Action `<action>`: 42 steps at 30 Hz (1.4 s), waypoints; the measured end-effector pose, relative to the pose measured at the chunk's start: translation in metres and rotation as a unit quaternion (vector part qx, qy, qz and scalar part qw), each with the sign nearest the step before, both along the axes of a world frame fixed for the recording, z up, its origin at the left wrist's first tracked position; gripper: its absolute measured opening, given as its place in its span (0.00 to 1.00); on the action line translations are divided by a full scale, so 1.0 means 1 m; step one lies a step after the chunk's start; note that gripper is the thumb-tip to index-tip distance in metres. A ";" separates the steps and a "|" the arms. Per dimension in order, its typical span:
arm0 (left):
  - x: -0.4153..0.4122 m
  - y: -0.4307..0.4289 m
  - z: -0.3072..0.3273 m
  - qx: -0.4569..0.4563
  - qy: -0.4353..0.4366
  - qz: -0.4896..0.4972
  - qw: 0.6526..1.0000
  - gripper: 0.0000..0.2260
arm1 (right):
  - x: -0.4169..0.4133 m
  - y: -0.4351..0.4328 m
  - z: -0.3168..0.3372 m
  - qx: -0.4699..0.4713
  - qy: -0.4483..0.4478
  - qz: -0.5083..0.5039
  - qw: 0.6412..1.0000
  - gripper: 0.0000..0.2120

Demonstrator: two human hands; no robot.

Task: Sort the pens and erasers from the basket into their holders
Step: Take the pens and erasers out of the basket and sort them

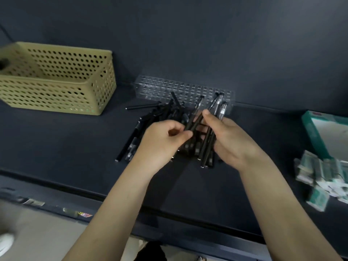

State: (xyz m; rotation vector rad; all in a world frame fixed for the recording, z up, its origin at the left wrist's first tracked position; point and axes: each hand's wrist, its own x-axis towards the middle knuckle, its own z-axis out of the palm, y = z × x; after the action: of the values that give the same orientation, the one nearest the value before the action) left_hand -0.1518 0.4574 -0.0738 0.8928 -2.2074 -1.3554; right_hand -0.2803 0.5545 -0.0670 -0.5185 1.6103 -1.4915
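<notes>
The pens [162, 113] lie in a loose, crossed heap on the middle of the worktop [75, 147], just in front of the clear holder [169, 87] that runs along the back edge. The right hand [231, 142] is wrapped round a bundle [209, 140] of several pens, caps pointing up toward the holder. The left hand [163, 142] pinches a single pen [195, 113] between thumb and fingers beside that bundle. We cannot tell whether any pen already stands in the holder, since the raised caps overlap its front wall. The basket [56, 91] sits toward the back left corner, and what we see of its inside holds no pens. The erasers [320, 170] are strewn near the right edge, just in front of an open green box [308, 129]. We judge the risks to lie mostly in the bundle. A grip on so many smooth barrels may slacken as one pen is drawn out, and the rest would spill back onto the heap or roll toward the front edge. The holder's holes are small and close together, so a tilted pen may catch on a rim or nudge the light holder. Reaching right for the erasers with a full hand could also scatter them.
</notes>
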 end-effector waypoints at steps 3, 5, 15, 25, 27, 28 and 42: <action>0.018 -0.048 -0.001 -0.049 -0.046 0.047 0.997 0.09 | -0.002 -0.022 -0.003 0.084 0.072 -0.027 0.993 0.17; 0.025 -0.077 -0.005 -0.070 -0.074 0.072 0.992 0.12 | -0.004 -0.032 -0.004 0.133 0.112 -0.045 0.984 0.15; 0.015 -0.141 -0.033 -0.169 -0.097 -0.005 0.981 0.14 | 0.006 -0.071 -0.023 0.261 0.396 -0.115 0.873 0.32; 0.016 -0.135 -0.039 -0.221 -0.106 -0.072 0.967 0.18 | 0.017 -0.072 -0.036 0.235 0.524 -0.126 0.809 0.12; 0.020 -0.125 -0.040 -0.212 -0.093 -0.069 0.970 0.15 | 0.017 -0.070 -0.038 0.230 0.525 -0.121 0.811 0.10; 0.023 -0.119 -0.040 -0.208 -0.084 -0.064 0.972 0.14 | 0.018 -0.068 -0.039 0.224 0.523 -0.117 0.814 0.09; 0.023 -0.064 -0.039 -0.113 -0.166 -0.042 0.979 0.26 | 0.039 -0.056 -0.035 0.209 0.466 -0.101 0.854 0.08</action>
State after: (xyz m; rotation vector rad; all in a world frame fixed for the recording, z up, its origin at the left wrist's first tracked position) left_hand -0.1292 0.3938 -0.1131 1.0090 -2.6133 -1.0195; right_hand -0.2417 0.4988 -0.1016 -0.9174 2.7332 -0.9815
